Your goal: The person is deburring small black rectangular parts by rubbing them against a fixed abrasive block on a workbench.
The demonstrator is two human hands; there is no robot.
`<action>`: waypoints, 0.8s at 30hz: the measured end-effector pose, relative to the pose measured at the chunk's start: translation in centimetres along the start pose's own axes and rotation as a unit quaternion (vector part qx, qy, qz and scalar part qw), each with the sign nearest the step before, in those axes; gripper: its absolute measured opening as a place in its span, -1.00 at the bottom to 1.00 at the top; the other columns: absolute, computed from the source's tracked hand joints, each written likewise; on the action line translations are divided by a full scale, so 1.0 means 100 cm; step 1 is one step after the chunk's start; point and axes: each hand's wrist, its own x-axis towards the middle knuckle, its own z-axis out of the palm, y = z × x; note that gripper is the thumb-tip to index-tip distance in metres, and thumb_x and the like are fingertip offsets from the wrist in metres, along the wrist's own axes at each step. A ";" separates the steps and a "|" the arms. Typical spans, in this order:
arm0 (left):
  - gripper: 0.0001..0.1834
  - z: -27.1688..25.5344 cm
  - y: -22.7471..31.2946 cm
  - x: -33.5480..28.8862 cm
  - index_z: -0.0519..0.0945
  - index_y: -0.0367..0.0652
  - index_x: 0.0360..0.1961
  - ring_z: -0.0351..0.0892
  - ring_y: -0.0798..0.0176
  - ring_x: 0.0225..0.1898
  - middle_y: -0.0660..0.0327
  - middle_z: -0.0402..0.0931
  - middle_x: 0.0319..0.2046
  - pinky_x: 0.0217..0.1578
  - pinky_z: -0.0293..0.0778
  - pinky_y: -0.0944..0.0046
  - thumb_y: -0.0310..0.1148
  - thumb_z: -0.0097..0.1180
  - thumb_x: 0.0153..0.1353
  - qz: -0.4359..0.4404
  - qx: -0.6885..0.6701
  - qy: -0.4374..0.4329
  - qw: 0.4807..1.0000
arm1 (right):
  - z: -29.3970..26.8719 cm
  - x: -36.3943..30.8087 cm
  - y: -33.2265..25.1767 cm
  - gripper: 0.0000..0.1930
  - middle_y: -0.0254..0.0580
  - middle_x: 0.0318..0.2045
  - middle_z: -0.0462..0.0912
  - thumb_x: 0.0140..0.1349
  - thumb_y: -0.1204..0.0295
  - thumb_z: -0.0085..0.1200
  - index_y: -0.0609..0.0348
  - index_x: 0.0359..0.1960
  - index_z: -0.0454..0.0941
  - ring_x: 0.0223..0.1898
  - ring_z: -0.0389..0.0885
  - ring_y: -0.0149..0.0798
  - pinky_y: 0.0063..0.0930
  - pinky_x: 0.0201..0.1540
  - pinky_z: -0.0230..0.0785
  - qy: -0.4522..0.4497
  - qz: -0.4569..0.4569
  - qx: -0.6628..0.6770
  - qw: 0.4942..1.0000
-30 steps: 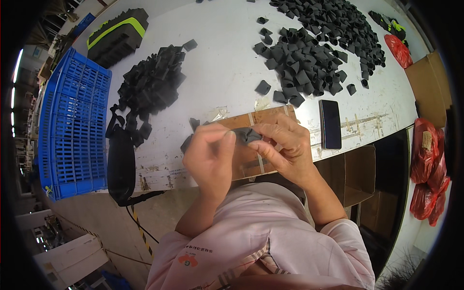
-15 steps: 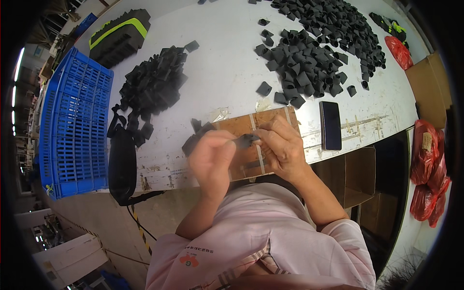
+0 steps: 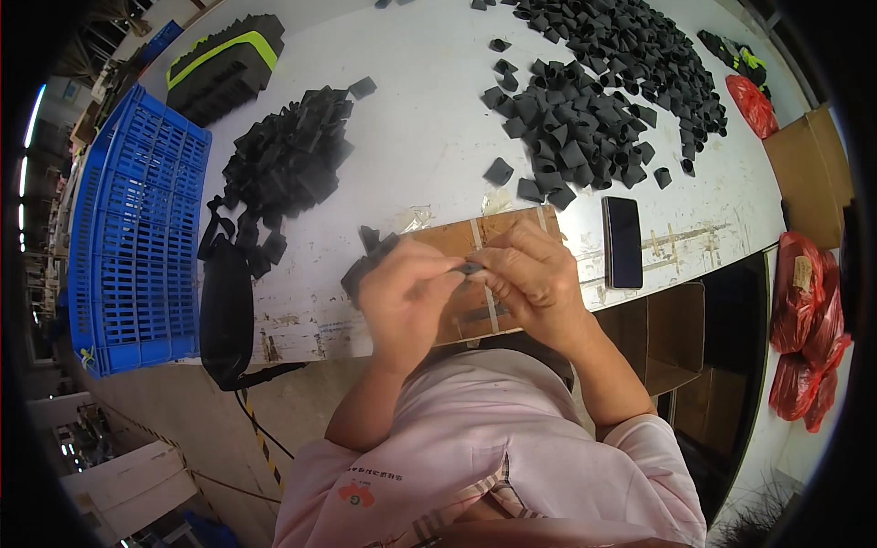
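Observation:
Over a brown board [image 3: 448,239] at the table's near edge, my two hands meet fingertip to fingertip. Between them is a small black piece [image 3: 470,268], mostly covered by fingers; it resembles the loose black tube-like pieces on the table. My left hand [image 3: 406,301], slightly blurred, pinches its left end. The thumb and fingers of my right hand [image 3: 537,279] are closed on the other end. A few flat black pieces [image 3: 367,256] lie just beyond my left hand, partly hidden by it.
Loose black pieces form a large heap [image 3: 575,137] at far right and a smaller pile [image 3: 288,155] at left. A phone [image 3: 624,242] lies right of the board. A blue crate [image 3: 137,247], a black elongated object [image 3: 228,310] and a yellow-banded stack [image 3: 224,73] occupy the left. Red bags [image 3: 797,292] hang right.
My left hand has shifted slightly right, closer to my right hand. Less of the black piece shows between the fingers than before.

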 end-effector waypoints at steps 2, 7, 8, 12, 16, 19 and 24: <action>-0.89 -0.001 -0.007 -0.006 0.51 -0.32 -0.47 0.38 0.34 -0.51 0.18 0.45 -0.53 -0.50 0.29 0.44 -0.62 0.15 -0.09 -0.045 -0.091 0.015 0.995 | 0.001 0.002 -0.005 -0.86 -0.20 -0.56 0.48 -0.10 0.55 0.16 0.27 -0.43 0.54 -0.55 0.39 -0.26 -0.49 -0.52 0.25 -0.012 -0.036 -0.067 0.997; -0.89 0.012 -0.008 0.000 0.53 -0.31 -0.45 0.39 0.34 -0.50 0.18 0.46 -0.53 -0.50 0.30 0.45 -0.62 0.14 -0.08 -0.002 -0.065 0.025 0.998 | 0.008 -0.008 0.011 -0.87 -0.18 -0.57 0.46 -0.09 0.60 0.13 0.29 -0.45 0.49 -0.56 0.37 -0.22 -0.48 -0.52 0.23 0.026 -0.045 -0.059 0.997; -0.89 0.013 -0.006 0.001 0.54 -0.31 -0.44 0.39 0.34 -0.50 0.19 0.46 -0.54 -0.50 0.30 0.45 -0.63 0.14 -0.08 0.011 -0.042 0.031 0.999 | 0.010 -0.008 0.012 -0.86 -0.17 -0.57 0.46 -0.10 0.61 0.12 0.29 -0.45 0.48 -0.56 0.37 -0.21 -0.47 -0.53 0.22 0.041 -0.046 -0.049 0.997; -0.90 0.009 0.003 0.003 0.54 -0.34 -0.40 0.39 0.34 -0.51 0.18 0.47 -0.54 -0.51 0.30 0.43 -0.60 0.12 -0.01 0.045 -0.003 0.014 0.999 | 0.018 -0.008 0.005 -0.80 -0.21 -0.62 0.39 -0.26 0.67 0.14 0.29 -0.51 0.47 -0.59 0.32 -0.22 -0.45 -0.58 0.18 0.071 -0.074 -0.045 0.994; -0.91 0.025 -0.002 -0.011 0.54 -0.31 -0.42 0.36 0.34 -0.58 0.18 0.42 -0.58 -0.58 0.28 0.44 -0.56 0.14 -0.01 0.060 -0.005 0.098 0.993 | 0.013 -0.012 -0.001 -0.80 -0.18 -0.61 0.42 -0.26 0.67 0.15 0.29 -0.50 0.47 -0.58 0.35 -0.20 -0.46 -0.58 0.19 0.049 -0.070 -0.106 0.991; -0.89 0.017 -0.014 -0.018 0.52 -0.32 -0.36 0.35 0.38 -0.56 0.19 0.43 -0.53 -0.55 0.26 0.48 -0.58 0.08 0.03 -0.008 0.046 0.088 0.995 | -0.006 0.005 0.001 -0.91 -0.19 -0.60 0.46 -0.02 0.54 0.10 0.29 -0.50 0.47 -0.58 0.37 -0.29 -0.53 -0.57 0.19 -0.039 -0.001 -0.021 0.999; -0.70 -0.028 -0.093 -0.019 0.46 -0.32 -0.22 0.42 0.18 -0.50 0.16 0.45 -0.49 -0.44 0.36 0.26 -0.35 0.07 0.05 -0.190 0.240 0.236 0.922 | -0.028 0.023 0.028 -0.57 -0.32 -0.59 0.47 0.23 0.15 -0.11 0.39 -0.24 0.47 -0.58 0.31 -0.55 -0.69 -0.56 0.14 0.200 0.270 0.133 0.932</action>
